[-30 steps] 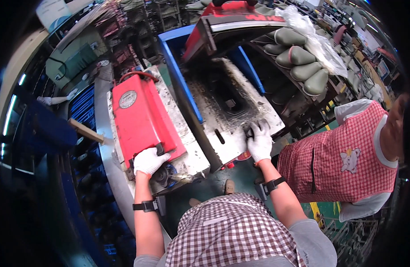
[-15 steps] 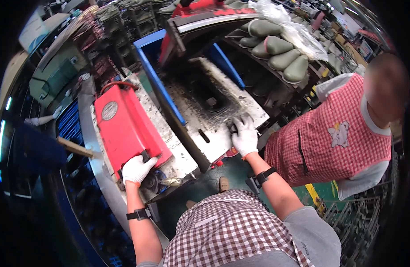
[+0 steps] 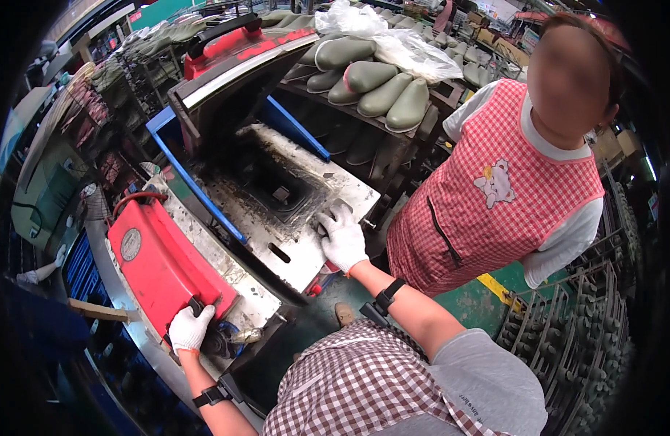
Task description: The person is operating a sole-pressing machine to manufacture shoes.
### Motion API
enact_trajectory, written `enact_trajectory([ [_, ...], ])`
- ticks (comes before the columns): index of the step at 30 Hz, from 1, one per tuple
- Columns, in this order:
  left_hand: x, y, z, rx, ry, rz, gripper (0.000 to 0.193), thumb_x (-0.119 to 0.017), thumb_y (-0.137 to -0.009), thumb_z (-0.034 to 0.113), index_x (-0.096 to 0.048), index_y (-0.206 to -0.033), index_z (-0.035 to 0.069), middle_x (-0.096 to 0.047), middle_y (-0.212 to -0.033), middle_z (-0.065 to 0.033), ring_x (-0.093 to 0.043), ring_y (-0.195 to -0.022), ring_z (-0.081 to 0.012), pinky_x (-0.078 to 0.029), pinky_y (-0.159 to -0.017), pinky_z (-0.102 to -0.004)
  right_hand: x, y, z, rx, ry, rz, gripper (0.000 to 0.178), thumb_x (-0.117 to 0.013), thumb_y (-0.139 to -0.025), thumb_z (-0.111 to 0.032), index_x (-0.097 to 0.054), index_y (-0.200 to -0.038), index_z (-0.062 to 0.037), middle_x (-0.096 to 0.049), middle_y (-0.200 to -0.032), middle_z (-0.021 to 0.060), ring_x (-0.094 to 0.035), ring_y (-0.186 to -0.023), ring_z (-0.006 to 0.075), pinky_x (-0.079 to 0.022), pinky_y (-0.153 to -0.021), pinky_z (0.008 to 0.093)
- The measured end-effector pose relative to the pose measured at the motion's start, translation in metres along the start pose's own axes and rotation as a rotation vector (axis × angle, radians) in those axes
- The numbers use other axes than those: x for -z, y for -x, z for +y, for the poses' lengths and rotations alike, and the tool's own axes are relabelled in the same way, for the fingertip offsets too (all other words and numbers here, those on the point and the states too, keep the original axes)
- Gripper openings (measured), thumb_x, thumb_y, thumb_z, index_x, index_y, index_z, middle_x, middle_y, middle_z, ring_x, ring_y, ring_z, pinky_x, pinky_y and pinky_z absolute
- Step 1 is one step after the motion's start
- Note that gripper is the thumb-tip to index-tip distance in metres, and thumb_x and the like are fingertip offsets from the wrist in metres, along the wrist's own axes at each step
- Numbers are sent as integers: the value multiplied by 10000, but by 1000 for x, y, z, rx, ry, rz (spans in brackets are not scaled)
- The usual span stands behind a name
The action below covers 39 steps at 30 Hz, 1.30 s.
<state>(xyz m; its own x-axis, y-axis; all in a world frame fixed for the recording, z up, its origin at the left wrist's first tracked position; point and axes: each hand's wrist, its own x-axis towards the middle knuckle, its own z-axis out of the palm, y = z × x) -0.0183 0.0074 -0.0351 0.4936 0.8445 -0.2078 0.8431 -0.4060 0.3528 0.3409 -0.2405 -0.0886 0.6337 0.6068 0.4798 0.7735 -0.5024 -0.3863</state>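
Red cover [image 3: 157,254]: my left hand [image 3: 189,329] grips black handle [image 3: 195,304] | right hand [image 3: 342,240] wide, near edge of white plate [image 3: 300,269] | view swung right; hands unmoved, hold unchanged

We have a cover [image 3: 168,254] lying on the left worktop [image 3: 253,301], our left hand [image 3: 190,329] on its near end. On the right worktop [image 3: 306,265], a raised lid [image 3: 248,52] stands at the far end, a recess [image 3: 277,189] in front of it, our right hand [image 3: 342,241] at the near edge. Beyond the far right corner, boots [image 3: 393,100] lie beneath plastic [image 3: 415,54]; right of us stands a co-worker [image 3: 487,236].
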Motion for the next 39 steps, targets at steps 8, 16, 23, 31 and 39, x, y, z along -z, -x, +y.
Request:
enact_trajectory([
  [8,6,3,7,50,-36,-30,616,-730,-815,642,-759,-801,27,-721,-781,-240,-737,-800,-403,-552,-754,-482,3,-1,-2,6,8,5,447,-727,-785,-145,-721,-1232,-133,-591,-1338,209,-500,-1345,419,-483,-1071,518],
  [16,3,2,5,26,6,-6,571,-758,-832,585,-754,-801,15,-697,-689,-188,-718,-689,-318,-522,-689,-454,2,-2,2,-38,-36,-93,545,-689,-759,-124,-680,-1303,-139,-565,-1398,211,-462,-1405,436,-444,-1138,530],
  [23,10,3,14,70,-1,-69,595,-737,-816,630,-764,-830,35,-726,-785,-232,-737,-803,-396,-547,-753,-482,2,-2,-1,16,-11,58,455,-746,-728,-122,-725,-1183,-127,-599,-1279,204,-535,-1286,418,-487,-1055,519],
  [31,11,4,19,80,7,-42,571,-766,-789,608,-765,-805,37,-718,-741,-217,-737,-744,-368,-549,-727,-469,-3,-2,6,-28,-37,-34,550,-698,-762,-130,-687,-1311,-142,-563,-1386,213,-461,-1410,439,-451,-1136,531],
  [39,14,5,21,59,30,-58,507,-764,-792,556,-766,-815,49,-720,-746,-199,-738,-746,-359,-545,-712,-457,-1,-4,4,-46,-34,-67,550,-705,-761,-136,-689,-1310,-138,-565,-1383,204,-446,-1423,421,-439,-1145,529],
])
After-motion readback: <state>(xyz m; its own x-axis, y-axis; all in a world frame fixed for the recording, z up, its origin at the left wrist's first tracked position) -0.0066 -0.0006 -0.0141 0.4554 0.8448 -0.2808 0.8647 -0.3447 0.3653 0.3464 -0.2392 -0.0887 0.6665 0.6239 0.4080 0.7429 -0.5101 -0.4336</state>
